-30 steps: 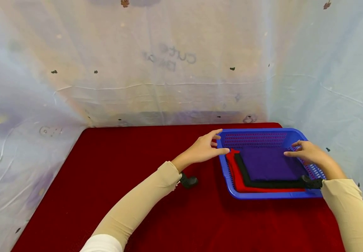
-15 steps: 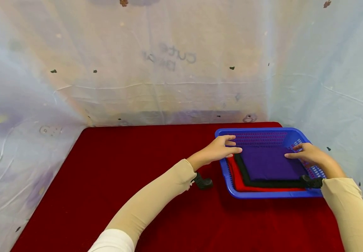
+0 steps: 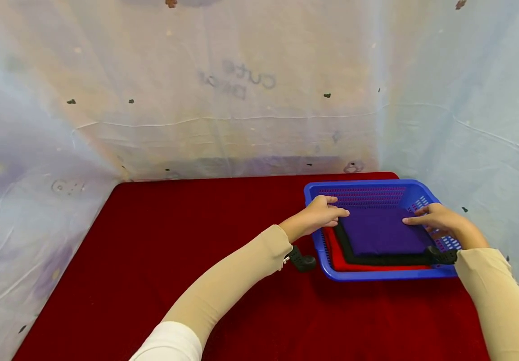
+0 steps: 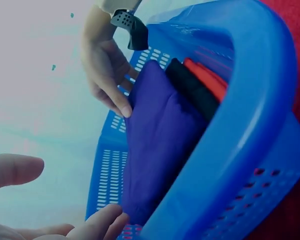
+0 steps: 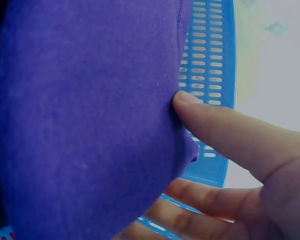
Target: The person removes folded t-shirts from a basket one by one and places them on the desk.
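A folded purple cloth point(image 3: 383, 233) lies on top of a folded black cloth point(image 3: 390, 259) and a folded red cloth point(image 3: 338, 255), all inside a blue plastic basket point(image 3: 395, 275). My right hand point(image 3: 444, 223) holds the right edge of the purple cloth. In the right wrist view its thumb point(image 5: 210, 122) presses on that edge while the fingers pass behind and under it. Over the basket's left side is my left hand point(image 3: 318, 215), thumb and fingers apart at the purple cloth's left corner. The left wrist view shows a gap between that thumb point(image 4: 15, 170) and the fingers.
The basket stands at the far right of a red-covered table point(image 3: 187, 225). Pale printed sheeting point(image 3: 241, 140) hangs behind and along both sides. Black devices point(image 3: 303, 261) are strapped at both wrists.
My left hand has moved right, from outside the basket's left rim to the purple cloth's left corner. The right hand has stayed at the cloth's right edge.
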The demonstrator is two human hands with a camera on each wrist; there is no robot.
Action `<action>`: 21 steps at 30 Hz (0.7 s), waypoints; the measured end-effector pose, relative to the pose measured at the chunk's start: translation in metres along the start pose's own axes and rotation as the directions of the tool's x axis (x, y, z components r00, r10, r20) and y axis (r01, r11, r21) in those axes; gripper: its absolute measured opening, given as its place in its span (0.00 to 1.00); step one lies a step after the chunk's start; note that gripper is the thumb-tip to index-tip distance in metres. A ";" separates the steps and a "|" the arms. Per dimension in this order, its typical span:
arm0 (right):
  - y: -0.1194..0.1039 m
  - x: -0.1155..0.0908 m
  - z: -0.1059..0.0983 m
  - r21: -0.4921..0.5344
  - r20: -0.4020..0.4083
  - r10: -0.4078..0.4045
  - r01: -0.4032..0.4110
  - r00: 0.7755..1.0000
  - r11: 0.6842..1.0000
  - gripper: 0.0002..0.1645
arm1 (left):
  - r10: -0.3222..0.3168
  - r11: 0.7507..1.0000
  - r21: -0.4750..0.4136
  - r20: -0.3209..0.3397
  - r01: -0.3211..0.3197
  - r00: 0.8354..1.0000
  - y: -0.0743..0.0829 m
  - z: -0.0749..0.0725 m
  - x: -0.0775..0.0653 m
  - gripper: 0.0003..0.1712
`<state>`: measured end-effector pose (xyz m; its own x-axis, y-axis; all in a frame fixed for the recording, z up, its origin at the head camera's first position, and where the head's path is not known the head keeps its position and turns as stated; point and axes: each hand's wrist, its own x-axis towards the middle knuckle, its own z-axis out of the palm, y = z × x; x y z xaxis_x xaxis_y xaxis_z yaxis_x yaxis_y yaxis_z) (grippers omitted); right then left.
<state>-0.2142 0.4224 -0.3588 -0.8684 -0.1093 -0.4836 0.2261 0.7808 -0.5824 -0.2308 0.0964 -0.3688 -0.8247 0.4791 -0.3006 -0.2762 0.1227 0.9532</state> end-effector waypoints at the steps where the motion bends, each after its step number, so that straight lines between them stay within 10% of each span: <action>1: 0.000 0.000 0.000 0.000 0.007 0.002 -0.002 1.000 1.000 0.51 | -0.011 1.000 -0.013 -0.004 0.011 1.000 0.000 0.001 0.001 0.38; 21: 0.001 0.003 -0.002 0.140 0.057 0.154 -0.161 0.986 0.977 0.26 | -0.128 0.976 -0.187 -0.089 0.110 0.988 -0.016 0.025 0.016 0.44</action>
<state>-0.2170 0.4237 -0.3592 -0.7966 -0.0226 -0.6041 0.4222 0.6944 -0.5827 -0.2268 0.1240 -0.3885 -0.8232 0.3800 -0.4218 -0.4524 0.0099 0.8918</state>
